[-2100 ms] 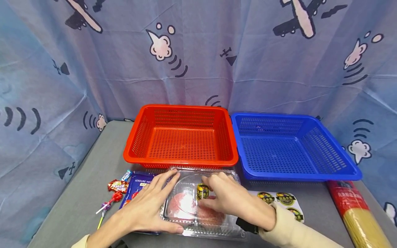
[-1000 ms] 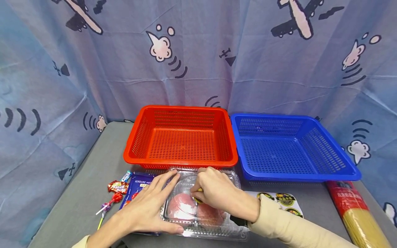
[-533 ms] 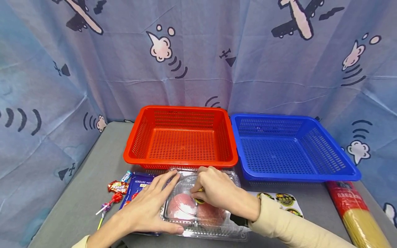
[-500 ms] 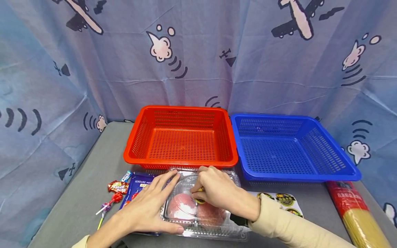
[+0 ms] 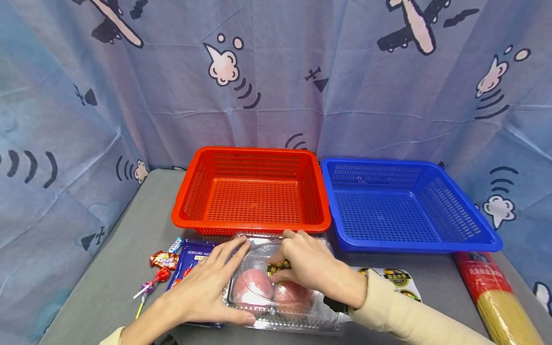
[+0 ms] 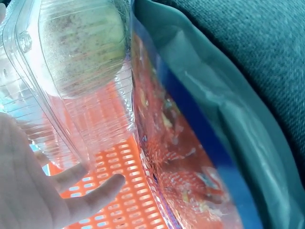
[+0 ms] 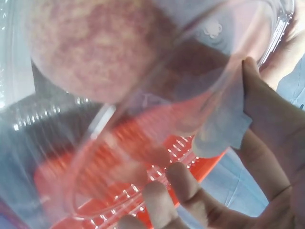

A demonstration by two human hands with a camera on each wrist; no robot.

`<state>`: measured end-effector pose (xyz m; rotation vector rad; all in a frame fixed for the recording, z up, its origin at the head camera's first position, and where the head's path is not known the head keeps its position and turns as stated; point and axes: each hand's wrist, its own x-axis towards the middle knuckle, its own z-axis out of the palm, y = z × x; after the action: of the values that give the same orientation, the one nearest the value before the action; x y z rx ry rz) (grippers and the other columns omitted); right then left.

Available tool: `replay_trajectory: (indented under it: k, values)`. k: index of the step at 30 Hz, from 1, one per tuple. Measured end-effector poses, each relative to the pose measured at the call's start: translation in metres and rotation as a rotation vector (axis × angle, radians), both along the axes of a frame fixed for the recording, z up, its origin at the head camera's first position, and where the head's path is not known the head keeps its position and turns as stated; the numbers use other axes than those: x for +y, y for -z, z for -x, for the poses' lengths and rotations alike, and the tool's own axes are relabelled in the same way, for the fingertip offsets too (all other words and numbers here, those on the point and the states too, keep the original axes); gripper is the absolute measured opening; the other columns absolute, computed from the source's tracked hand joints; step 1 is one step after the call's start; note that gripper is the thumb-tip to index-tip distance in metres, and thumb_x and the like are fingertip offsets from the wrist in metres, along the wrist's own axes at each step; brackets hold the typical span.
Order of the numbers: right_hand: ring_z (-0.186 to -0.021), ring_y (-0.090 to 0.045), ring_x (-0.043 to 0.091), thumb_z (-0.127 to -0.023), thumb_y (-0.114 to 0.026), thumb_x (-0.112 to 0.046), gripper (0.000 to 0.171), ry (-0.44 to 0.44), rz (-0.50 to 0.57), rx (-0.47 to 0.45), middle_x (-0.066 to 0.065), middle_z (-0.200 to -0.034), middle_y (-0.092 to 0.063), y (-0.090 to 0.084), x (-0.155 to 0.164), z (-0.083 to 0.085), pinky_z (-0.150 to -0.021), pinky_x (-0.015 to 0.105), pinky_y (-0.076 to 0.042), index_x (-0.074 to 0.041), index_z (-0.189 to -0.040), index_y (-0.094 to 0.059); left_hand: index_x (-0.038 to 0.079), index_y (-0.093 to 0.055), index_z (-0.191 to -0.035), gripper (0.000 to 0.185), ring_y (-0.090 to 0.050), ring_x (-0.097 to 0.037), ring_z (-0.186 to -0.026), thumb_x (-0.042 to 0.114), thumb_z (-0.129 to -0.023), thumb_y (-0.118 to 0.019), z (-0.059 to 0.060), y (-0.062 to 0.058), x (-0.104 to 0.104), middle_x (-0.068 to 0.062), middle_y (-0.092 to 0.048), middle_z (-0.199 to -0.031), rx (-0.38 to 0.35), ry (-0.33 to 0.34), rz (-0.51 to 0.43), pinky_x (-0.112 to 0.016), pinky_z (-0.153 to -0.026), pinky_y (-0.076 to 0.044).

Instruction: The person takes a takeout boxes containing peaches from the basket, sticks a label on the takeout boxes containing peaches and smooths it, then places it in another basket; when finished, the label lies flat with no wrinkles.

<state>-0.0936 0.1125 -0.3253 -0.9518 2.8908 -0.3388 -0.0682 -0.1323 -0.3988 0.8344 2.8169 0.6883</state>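
Since the clear clamshell box (image 5: 280,282) is light and slippery, the left hand (image 5: 202,292) looks like it's there purely as a brace: fingers spread out straight along the box's left wall, thumb running along the front edge, nothing curled around it. That pins the box flat on the grey table (image 5: 112,268), right in front of the red basket (image 5: 252,189), so it shouldn't skate around.

Right hand (image 5: 310,268) is doing the fiddly bit. Its thumb and fingertips are pinching a small yellow-and-black sticker (image 5: 279,265) down on the lid, just above the two pinkish apples (image 5: 254,287) inside. My guess is the label is being pressed onto the lid or peeled off it, I honestly can't tell which. A sticker sheet (image 5: 396,280) with the same round labels lies just to the right of the box, partly under the sleeve.

Views differ quite a bit. Only the head camera gives the layout: blue basket (image 5: 405,206) beside the red one, spaghetti pack (image 5: 496,297) far right, blue snack packet (image 5: 191,256) under the left hand, candies and a lollipop (image 5: 157,278) off to the left.

From the left wrist camera you see the box's ribbed side wall (image 6: 86,119) against that snack packet (image 6: 186,157), touching. Looking up through the plastic, the right wrist camera shows an apple (image 7: 90,47) and curled fingertips (image 7: 190,186), but no sticker I can make out.
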Motion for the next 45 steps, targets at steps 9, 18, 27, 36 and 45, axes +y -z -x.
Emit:
replay_trajectory:
  k: [9,18,27,36,45]
  values:
    - [-0.074,-0.058,0.021,-0.068,-0.091,-0.045,0.044,0.083,-0.053,-0.027,-0.001,-0.087,-0.062,-0.001,0.002,-0.001,-0.051,0.035,-0.046,-0.029,-0.108,-0.082,0.030,-0.013,-0.166,0.128,-0.028,-0.026,-0.154,0.089,-0.066,-0.067,-0.001,-0.001,0.000,0.007,-0.013,-0.172,-0.014,-0.007,-0.003,-0.070,-0.108,-0.041]
    - [-0.071,-0.054,0.019,-0.067,-0.091,-0.046,0.047,0.094,-0.038,-0.062,-0.001,-0.087,-0.060,-0.004,0.007,-0.002,-0.050,0.033,-0.042,-0.028,-0.110,-0.082,0.031,-0.012,-0.166,0.128,-0.028,-0.026,-0.154,0.090,-0.066,-0.066,-0.001,-0.001,0.000,0.008,-0.013,-0.172,-0.009,-0.009,-0.006,-0.070,-0.107,-0.042]
    - [-0.070,-0.058,0.015,-0.066,-0.093,-0.043,0.040,0.127,-0.021,-0.095,-0.005,-0.086,-0.061,-0.005,0.016,0.000,-0.049,0.029,-0.040,-0.027,-0.101,-0.084,0.027,-0.015,-0.166,0.129,-0.028,-0.027,-0.154,0.089,-0.065,-0.068,-0.002,-0.002,0.001,0.007,-0.014,-0.172,-0.012,-0.006,-0.007,-0.070,-0.108,-0.042]
    - [-0.068,-0.053,0.011,-0.070,-0.091,-0.039,0.033,0.140,-0.002,-0.131,-0.006,-0.085,-0.058,-0.003,0.023,-0.002,-0.048,0.025,-0.037,-0.027,-0.100,-0.084,0.029,-0.014,-0.166,0.129,-0.028,-0.027,-0.154,0.090,-0.066,-0.066,-0.002,-0.002,0.000,0.007,-0.013,-0.172,-0.020,-0.010,-0.004,-0.071,-0.108,-0.041]
    - [-0.070,-0.058,0.009,-0.074,-0.088,-0.033,0.020,0.058,0.055,-0.047,-0.009,-0.086,-0.062,0.001,0.032,-0.002,-0.048,0.020,-0.038,-0.031,-0.094,-0.085,0.027,-0.016,-0.166,0.129,-0.029,-0.027,-0.154,0.088,-0.065,-0.069,-0.001,-0.001,0.001,0.007,-0.015,-0.172,-0.017,-0.014,-0.008,-0.070,-0.108,-0.042]
